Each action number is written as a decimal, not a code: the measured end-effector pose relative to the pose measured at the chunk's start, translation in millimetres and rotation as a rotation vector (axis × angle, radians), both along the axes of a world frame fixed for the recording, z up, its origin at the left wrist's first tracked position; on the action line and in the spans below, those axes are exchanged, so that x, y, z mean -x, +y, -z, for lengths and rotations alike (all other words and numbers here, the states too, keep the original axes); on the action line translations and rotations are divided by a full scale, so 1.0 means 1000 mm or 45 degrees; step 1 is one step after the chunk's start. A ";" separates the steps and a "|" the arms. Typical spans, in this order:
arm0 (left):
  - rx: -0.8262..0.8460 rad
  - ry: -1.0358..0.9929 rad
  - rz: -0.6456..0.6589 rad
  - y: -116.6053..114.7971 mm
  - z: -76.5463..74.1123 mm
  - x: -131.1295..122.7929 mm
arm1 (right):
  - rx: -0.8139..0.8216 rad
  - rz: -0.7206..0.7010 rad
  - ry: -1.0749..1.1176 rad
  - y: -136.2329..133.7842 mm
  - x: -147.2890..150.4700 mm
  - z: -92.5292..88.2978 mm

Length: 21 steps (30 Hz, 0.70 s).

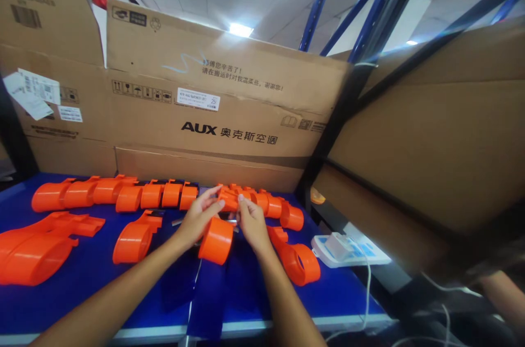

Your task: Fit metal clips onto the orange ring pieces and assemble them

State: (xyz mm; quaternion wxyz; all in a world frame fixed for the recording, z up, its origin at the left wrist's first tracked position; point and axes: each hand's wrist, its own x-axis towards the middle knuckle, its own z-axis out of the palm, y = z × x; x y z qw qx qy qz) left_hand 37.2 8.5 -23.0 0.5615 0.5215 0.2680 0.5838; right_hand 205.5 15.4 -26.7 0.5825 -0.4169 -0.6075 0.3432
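Note:
Between my two hands is an orange plastic ring part (216,241), its round band hanging low and its flat clip end raised. My left hand (199,221) pinches the clip end from the left, thumb and fingers closed on it. From the right, my right hand (252,222) grips the same end with its fingertips. Some thin metal pieces show partly behind my hands; their kind is hidden. Beyond, a row of similar orange parts (129,198) runs along the back of the blue tabletop (94,295).
More orange parts lie at left (36,259), near left (133,243) and right (301,265). A white power strip (348,248) with cables sits at the right edge. Cardboard panels (229,100) wall the back, beside a dark metal post (328,133). Another person's arm (506,295) shows far right.

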 end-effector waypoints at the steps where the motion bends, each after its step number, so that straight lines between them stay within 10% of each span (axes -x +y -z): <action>1: 0.022 -0.037 -0.032 0.002 0.000 0.005 | -0.070 0.046 -0.088 0.001 -0.004 0.000; 9: 0.091 -0.115 -0.152 0.007 0.013 0.036 | -0.071 0.337 -1.426 0.001 -0.028 0.007; 21: 0.115 -0.105 -0.219 -0.001 0.013 0.029 | 0.048 0.267 -1.622 0.004 -0.028 0.014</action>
